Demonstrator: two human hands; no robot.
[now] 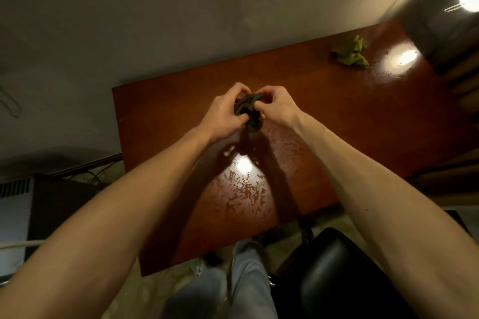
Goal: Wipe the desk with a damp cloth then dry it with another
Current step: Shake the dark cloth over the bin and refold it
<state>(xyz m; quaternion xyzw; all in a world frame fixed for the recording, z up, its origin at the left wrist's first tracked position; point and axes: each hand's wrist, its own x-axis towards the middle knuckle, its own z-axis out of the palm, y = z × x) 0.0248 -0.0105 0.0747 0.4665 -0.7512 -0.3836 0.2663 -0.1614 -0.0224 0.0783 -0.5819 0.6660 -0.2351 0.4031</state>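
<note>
Two cloths: our left hand (223,112) and right hand (278,106) together clutch the dark cloth (247,111) above the tabletop (324,116); the green cloth (350,53) lies near its far right corner.

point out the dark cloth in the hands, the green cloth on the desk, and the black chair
dark cloth (248,109), head view, on the bunched fabric showing between both hands
green cloth (350,54), head view, on the middle of the crumpled heap
black chair (329,277), head view, on the seat's top surface

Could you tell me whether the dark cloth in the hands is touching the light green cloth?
Apart. The head view shows the dark cloth mid-desk and the light green cloth far right, bare wood between.
</note>
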